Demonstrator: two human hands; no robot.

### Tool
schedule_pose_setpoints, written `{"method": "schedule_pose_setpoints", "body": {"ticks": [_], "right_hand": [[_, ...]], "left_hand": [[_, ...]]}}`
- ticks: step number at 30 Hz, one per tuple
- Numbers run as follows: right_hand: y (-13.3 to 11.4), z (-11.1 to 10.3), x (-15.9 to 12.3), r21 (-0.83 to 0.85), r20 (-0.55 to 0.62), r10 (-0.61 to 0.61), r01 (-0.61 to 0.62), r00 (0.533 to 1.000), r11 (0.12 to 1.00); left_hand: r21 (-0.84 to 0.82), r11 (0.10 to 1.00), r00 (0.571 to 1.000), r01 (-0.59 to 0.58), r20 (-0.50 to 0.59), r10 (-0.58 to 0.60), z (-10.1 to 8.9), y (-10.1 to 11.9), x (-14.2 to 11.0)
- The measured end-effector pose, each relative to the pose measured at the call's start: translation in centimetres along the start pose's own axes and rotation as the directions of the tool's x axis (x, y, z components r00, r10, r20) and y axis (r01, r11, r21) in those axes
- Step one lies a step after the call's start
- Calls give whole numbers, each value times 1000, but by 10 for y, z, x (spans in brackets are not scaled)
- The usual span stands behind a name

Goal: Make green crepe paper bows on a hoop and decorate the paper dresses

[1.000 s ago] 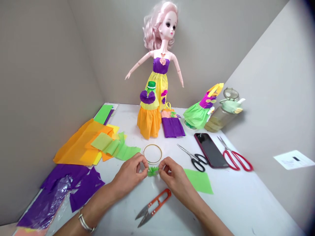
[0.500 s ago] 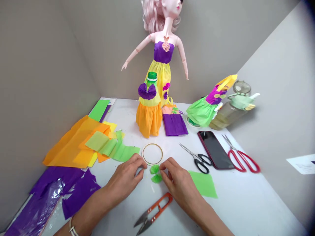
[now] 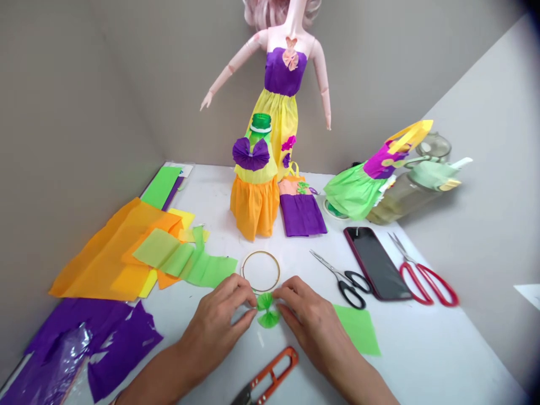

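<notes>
A small green paper bow (image 3: 267, 310) lies on the white table (image 3: 422, 360) between my two hands. My left hand (image 3: 219, 326) pinches its left side with thumb and forefinger. My right hand (image 3: 306, 323) pinches its right side the same way. Just beyond the bow lies a thin gold ring (image 3: 260, 271). Orange thread snips (image 3: 270, 382) lie close to me, under my wrists. A green paper square (image 3: 358, 336) rests right of my right hand.
A doll (image 3: 282, 95) in a purple and yellow paper dress stands at the back, with a bottle (image 3: 253, 180) dressed in orange and yellow before it. Black scissors (image 3: 341, 274), a phone (image 3: 373, 263) and red scissors (image 3: 426, 275) lie right. Orange, green and purple paper sheets (image 3: 126, 253) cover the left.
The green piece went from a spiky bundle to a fanned bow shape between my fingers. The view tilted down, so the doll's head left the frame. Both hands stay pinched on the piece.
</notes>
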State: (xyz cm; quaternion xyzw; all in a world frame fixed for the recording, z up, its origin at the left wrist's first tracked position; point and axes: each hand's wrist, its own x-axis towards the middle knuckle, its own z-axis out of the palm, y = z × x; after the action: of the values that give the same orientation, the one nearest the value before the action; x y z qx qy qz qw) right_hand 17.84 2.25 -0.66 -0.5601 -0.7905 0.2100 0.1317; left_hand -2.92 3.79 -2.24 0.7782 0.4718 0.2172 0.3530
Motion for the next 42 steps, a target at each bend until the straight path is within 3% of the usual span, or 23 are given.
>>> {"method": "schedule_pose_setpoints", "body": {"ticks": [6, 12, 25, 42], "right_hand": [[1, 6, 4, -91, -14, -42, 41, 999, 995], [3, 11, 2, -117, -58, -118, 111, 991, 987], [1, 9, 2, -169, -81, -151, 136, 985, 976], [-1, 14, 2, -209, -86, -161, 140, 983, 968]], "left_hand": [[14, 995, 995, -95, -5, 95, 6, -1, 0], [49, 993, 993, -106, -50, 108, 5, -3, 1], [140, 989, 995, -55, -76, 67, 4, -1, 6], [-8, 1000, 996, -10, -94, 9, 0, 3, 5]]}}
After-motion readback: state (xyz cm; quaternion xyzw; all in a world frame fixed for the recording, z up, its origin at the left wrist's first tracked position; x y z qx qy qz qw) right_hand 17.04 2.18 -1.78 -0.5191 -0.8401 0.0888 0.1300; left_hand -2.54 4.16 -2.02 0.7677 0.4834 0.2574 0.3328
